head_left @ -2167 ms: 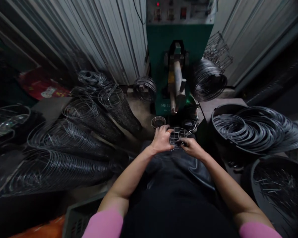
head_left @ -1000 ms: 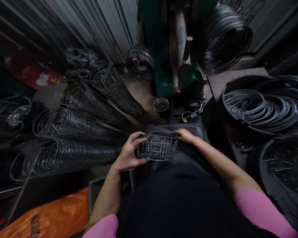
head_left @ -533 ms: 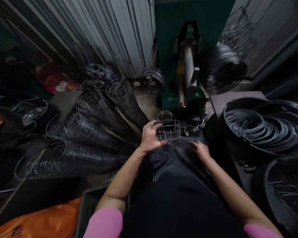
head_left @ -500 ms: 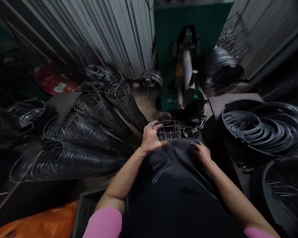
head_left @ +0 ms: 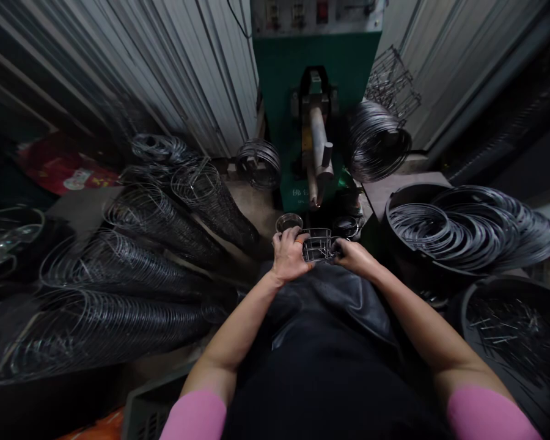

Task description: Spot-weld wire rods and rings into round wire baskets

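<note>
Left hand (head_left: 291, 256) curled, fingers above and thumb below, gripping the wire basket (head_left: 318, 245)! Right hand (head_left: 351, 255) bends its fingers in at the far side; whether they're closed on it, can't tell. Basket's between the two, just past the dark apron (head_left: 330, 299). Wire stacks (head_left: 128, 324) left, wire rings (head_left: 476, 226) right, green machine (head_left: 323, 52) behind!

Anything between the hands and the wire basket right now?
Nothing visible. The left hand grips the wire basket at its left side; the right hand is at its right side, no object showing between, though contact there is too dark to confirm.
</note>
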Demonstrator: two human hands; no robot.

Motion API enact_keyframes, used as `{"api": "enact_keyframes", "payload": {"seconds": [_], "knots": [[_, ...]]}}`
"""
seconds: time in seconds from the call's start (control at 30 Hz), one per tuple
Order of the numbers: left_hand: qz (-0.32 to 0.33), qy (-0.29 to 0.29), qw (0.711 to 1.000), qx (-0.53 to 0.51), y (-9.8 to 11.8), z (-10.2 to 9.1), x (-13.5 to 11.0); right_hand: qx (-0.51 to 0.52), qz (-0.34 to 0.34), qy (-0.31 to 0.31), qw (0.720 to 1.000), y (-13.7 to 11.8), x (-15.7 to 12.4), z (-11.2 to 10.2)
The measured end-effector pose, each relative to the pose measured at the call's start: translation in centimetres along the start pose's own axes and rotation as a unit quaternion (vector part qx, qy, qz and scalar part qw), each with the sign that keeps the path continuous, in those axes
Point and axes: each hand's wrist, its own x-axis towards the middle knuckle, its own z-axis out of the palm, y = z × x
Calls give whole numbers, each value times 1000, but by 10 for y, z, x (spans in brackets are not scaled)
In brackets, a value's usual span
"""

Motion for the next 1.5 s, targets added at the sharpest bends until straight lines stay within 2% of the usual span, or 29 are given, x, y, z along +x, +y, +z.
{"api": "enact_keyframes", "payload": {"seconds": [0.1, 0.23, 0.3, 0.43, 0.7, 0.93, 1.27, 1.5], "knots": [[4, -4, 1000, -3, 1, 3, -2, 84, 6, 47, 995, -4, 8, 14], [2, -6, 1000, -15, 2, 7, -4, 225, 15, 148, 963, -5, 3, 42], [-1, -9, 1000, -24, 2, 8, -4, 268, 8, 154, 951, -7, -2, 50], [-8, -13, 999, -40, 2, 8, -6, 302, -9, 105, 947, -7, -9, 49], [-28, -4, 998, -50, 2, 1, -5, 265, -56, 59, 961, -2, -7, 39], [-34, -3, 997, -67, -2, -4, -5, 209, -164, 41, 963, 1, -12, 31], [-41, -6, 994, -100, -10, -4, 2, 119, -252, 88, 956, 5, -3, 35], [-44, -9, 991, -128, -23, 0, 23, 71, -297, 110, 946, 6, 16, 26]]}}
